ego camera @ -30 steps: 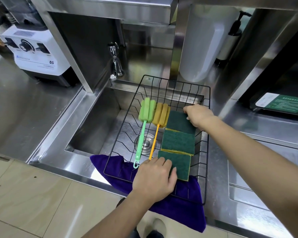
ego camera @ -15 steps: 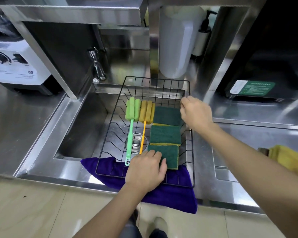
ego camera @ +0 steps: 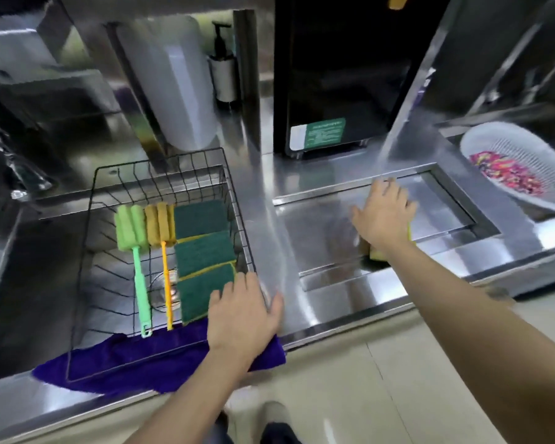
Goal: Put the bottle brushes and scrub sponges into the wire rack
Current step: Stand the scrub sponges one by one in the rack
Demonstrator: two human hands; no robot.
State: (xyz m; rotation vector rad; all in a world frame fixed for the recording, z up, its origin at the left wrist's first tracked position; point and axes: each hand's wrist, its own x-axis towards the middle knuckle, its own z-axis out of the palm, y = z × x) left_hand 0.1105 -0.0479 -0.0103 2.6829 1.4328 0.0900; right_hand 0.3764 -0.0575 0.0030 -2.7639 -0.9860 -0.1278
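A black wire rack [ego camera: 96,219] sits over the sink. Inside it lie a green bottle brush [ego camera: 135,245], an orange bottle brush [ego camera: 163,248] and three green scrub sponges [ego camera: 202,241] in a row. My left hand [ego camera: 241,312] rests on the rack's front right corner, fingers spread, partly over the nearest sponge. To the right, my right hand [ego camera: 383,216] lies flat on the steel counter, on top of a yellow sponge [ego camera: 377,254] of which only an edge shows under the wrist. Whether the fingers grip it is hidden.
A purple cloth [ego camera: 148,366] lies under the rack's front edge. Behind stand a white container [ego camera: 180,84], a pump bottle [ego camera: 223,72] and a black machine [ego camera: 340,75]. A white colander [ego camera: 513,165] with colourful contents is at far right. A recessed steel lid [ego camera: 436,206] surrounds my right hand.
My right hand left the rack's far right corner and moved right onto the yellow sponge on the counter. My left hand slid to the rack's right front corner. The view swung right.
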